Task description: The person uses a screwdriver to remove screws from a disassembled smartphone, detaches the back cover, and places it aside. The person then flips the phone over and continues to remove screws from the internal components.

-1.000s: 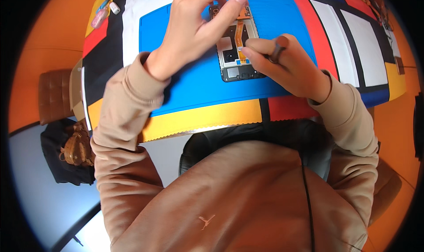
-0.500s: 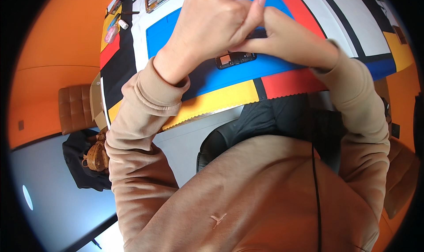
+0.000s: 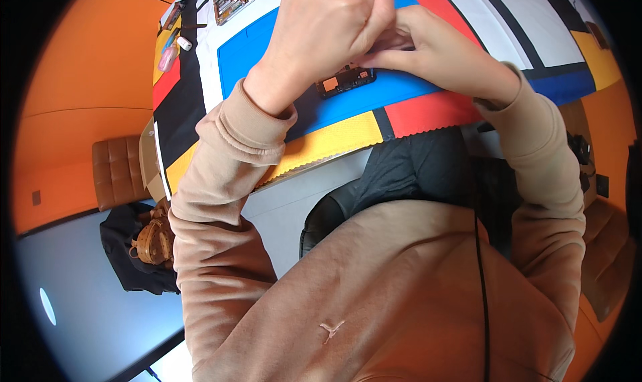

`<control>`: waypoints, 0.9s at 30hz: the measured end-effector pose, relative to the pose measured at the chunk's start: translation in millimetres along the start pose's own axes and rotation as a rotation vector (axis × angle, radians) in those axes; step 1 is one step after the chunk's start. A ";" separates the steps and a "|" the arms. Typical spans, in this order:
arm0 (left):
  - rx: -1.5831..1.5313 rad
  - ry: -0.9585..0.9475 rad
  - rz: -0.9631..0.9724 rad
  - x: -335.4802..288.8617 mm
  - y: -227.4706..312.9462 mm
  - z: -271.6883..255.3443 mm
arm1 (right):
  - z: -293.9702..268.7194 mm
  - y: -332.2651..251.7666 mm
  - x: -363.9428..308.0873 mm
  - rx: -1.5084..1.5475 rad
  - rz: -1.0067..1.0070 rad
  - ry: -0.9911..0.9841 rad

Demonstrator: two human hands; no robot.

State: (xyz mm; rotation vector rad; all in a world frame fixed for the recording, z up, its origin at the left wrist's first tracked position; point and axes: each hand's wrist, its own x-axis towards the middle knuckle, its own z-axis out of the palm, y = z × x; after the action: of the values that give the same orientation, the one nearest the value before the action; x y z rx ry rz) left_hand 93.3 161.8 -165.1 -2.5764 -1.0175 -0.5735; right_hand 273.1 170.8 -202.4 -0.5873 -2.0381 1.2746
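Note:
Both of my hands are together above the blue work mat [image 3: 241, 61]. My left hand [image 3: 324, 34] is closed in a fist with its back towards me and the thumb raised. Close against it on the right, my right hand [image 3: 428, 41] has its fingers curled and its thumb pointing left. Whatever the fingers hold, if anything, is hidden behind the left fist. Just below the hands, an opened phone's black inner frame [image 3: 348, 82] lies on the mat, its far part covered by them.
A tray of small metal parts [image 3: 231, 1] stands at the far left of the mat. Beyond it on the left lie a pink bottle [image 3: 167, 59] and a white small bottle [image 3: 184, 43]. The table's cloth [image 3: 334, 140] has colour blocks. A brown chair [image 3: 117, 171] stands left.
The view has shifted slightly, so the table and phone frame sit a little differently. My hands stay together, and more of the right hand's curled fingers now shows.

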 end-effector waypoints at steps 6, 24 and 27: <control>-0.115 0.047 -0.052 -1.2 -3.4 3.3 | 7.2 1.8 0.6 -0.059 -0.018 0.075; 0.040 0.004 0.023 -10.7 -12.1 4.3 | 8.0 6.3 5.1 0.111 -0.116 0.059; -0.003 0.080 0.005 -7.9 -9.9 8.4 | 10.1 5.0 4.2 -0.075 -0.056 0.138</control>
State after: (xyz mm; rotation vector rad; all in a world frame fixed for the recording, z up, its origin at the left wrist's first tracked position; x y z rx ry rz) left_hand 83.2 167.7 -174.7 -2.5360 -0.9836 -0.6719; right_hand 263.1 169.5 -208.8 -0.6308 -1.9805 1.0991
